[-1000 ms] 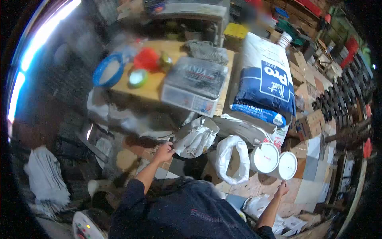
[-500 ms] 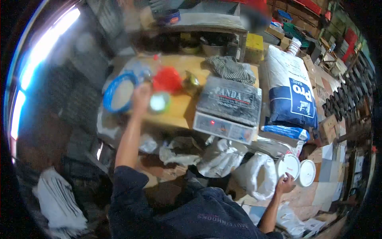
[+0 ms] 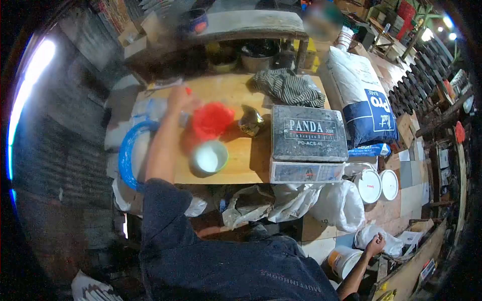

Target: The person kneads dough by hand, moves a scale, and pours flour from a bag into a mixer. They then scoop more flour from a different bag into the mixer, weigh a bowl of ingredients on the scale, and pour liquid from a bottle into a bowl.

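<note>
Smeared by motion, my left hand [image 3: 182, 101] is over the far left part of the wooden table [image 3: 251, 163], beside a blurred red plastic item [image 3: 213, 121]; its fingers and anything in them cannot be made out. A blue-rimmed round container [image 3: 129, 158] lies partly behind my left forearm. Nearer the table's front edge is a green bowl [image 3: 210, 156] with white contents. A crumpled gold packet [image 3: 250, 121] lies right of the red item. My right hand [image 3: 375, 244] is low at the right, fingers curled, in front of a white plastic bag [image 3: 390, 243].
A PANDA scale [image 3: 309, 134] stands at the table's right, with striped cloth [image 3: 288, 86] behind it. Farther right are a large Pro Bake sack [image 3: 365, 98] and white lidded buckets [image 3: 369, 186]. Open white sacks [image 3: 337, 205] line the front. A white bucket [image 3: 344, 261] stands by my right arm.
The view has shifted. My left hand has moved from between the blue-rimmed container and the bowl toward the table's back. My right hand has moved from a bucket lid to near the plastic bag.
</note>
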`<action>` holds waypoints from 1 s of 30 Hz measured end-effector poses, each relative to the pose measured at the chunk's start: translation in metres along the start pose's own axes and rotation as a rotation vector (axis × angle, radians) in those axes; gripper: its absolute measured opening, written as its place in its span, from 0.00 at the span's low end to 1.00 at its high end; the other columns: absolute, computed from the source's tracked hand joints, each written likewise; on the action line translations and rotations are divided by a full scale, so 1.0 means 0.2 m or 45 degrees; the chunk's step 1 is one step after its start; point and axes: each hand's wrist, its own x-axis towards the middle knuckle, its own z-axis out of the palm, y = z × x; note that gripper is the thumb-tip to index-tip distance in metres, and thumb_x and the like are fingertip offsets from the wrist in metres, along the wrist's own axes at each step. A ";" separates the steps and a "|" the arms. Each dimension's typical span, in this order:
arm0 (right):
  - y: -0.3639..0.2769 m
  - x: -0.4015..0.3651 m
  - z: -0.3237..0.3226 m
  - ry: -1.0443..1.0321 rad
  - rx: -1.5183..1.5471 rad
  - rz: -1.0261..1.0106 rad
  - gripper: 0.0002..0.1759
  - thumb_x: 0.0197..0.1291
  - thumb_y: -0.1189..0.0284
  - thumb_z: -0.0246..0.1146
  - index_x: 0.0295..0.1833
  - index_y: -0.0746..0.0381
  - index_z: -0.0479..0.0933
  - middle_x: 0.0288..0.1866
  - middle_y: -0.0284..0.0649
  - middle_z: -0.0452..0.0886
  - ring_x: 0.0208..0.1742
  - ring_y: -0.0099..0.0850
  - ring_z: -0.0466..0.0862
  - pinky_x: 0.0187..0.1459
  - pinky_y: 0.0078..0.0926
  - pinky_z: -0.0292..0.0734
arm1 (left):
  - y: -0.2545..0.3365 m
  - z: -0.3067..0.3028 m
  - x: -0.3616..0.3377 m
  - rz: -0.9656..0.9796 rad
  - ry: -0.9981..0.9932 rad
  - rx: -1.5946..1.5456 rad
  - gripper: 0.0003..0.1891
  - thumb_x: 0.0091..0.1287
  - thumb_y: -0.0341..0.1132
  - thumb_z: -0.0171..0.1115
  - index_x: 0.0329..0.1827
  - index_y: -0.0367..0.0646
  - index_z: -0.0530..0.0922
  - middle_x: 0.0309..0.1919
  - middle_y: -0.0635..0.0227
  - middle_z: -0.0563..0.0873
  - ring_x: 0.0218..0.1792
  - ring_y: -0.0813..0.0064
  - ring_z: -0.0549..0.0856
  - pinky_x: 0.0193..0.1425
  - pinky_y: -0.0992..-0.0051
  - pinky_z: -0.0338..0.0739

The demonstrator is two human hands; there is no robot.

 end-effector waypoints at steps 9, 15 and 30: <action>-0.57 -0.03 0.10 -0.197 0.451 -0.136 0.09 0.52 0.77 0.58 0.40 0.68 0.74 0.34 0.40 0.74 0.34 0.29 0.75 0.38 0.24 0.72 | 0.32 -0.57 -0.16 0.177 0.371 -0.108 0.15 0.54 0.43 0.60 0.36 0.40 0.76 0.28 0.52 0.81 0.31 0.53 0.81 0.36 0.63 0.74; -1.56 -0.05 -0.03 -0.464 0.991 -0.583 0.22 0.42 0.77 0.65 0.47 0.67 0.72 0.36 0.40 0.77 0.37 0.27 0.77 0.41 0.23 0.73 | 0.93 -1.19 -0.52 0.607 0.468 -0.372 0.13 0.54 0.39 0.62 0.38 0.41 0.77 0.23 0.57 0.80 0.25 0.66 0.81 0.31 0.71 0.73; -1.81 -0.03 -0.68 -0.776 1.074 -0.947 0.26 0.32 0.62 0.73 0.38 0.64 0.75 0.34 0.42 0.80 0.35 0.32 0.81 0.39 0.27 0.75 | 1.94 -1.21 -1.31 1.231 -0.125 -1.458 0.16 0.52 0.37 0.65 0.42 0.39 0.77 0.33 0.66 0.80 0.29 0.83 0.75 0.30 0.84 0.68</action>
